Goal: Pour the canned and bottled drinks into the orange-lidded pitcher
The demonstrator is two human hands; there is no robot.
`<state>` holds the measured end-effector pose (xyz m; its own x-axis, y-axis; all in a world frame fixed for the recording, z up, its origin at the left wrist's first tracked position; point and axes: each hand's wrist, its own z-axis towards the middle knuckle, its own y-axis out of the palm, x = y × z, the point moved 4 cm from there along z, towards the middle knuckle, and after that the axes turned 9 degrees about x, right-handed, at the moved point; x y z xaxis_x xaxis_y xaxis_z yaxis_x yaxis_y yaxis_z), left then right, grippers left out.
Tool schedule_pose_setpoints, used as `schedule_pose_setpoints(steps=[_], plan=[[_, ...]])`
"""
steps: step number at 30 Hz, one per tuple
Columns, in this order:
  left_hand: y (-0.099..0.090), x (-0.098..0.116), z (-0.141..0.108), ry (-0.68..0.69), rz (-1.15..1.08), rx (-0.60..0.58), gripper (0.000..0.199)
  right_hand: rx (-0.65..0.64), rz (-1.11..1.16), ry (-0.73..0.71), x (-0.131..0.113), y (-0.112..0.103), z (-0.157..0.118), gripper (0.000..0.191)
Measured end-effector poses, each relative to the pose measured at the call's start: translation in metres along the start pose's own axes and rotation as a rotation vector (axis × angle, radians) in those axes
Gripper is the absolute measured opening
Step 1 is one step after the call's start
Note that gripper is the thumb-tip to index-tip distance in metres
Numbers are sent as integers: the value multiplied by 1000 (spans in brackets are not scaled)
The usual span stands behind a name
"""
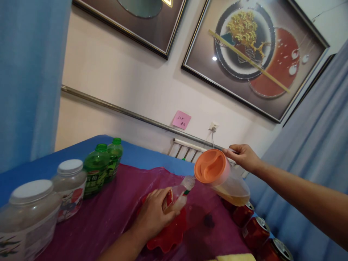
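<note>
My left hand (pixel 156 214) is wrapped round a clear bottle (pixel 178 197) with a red label, its open neck tilted up to the right. Under it lies a red scalloped dish (pixel 165 237), partly covered by the hand and bottle. My right hand (pixel 244 156) grips a clear pitcher (pixel 236 185) at its handle side. The pitcher is tipped to the left, with its orange lid (pixel 210 166) close to the bottle's mouth. Some yellowish liquid sits low in the pitcher. Whether any liquid is flowing between them, I cannot tell.
White-lidded jars (pixel 69 188) and green bottles (pixel 96 168) line the left side. Several red cans (pixel 255 232) stand along the right edge. A purple sheet (pixel 108 221) covers the blue table (pixel 146 156). Something yellow (pixel 236 257) lies at the front. Blue curtains (pixel 312 145) hang at both sides.
</note>
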<state>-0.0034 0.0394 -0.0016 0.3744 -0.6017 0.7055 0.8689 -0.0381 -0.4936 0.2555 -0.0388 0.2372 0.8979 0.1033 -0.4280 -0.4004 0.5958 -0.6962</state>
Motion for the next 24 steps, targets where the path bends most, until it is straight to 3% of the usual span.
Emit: schedule_pose_setpoints(steps=[6, 24], plan=[[-3, 8, 1, 7, 29, -17, 51, 3, -7, -5, -2, -1, -1, 68], [-3, 7, 0, -9, 17, -31, 57, 2, 1, -5, -1, 0, 0, 67]])
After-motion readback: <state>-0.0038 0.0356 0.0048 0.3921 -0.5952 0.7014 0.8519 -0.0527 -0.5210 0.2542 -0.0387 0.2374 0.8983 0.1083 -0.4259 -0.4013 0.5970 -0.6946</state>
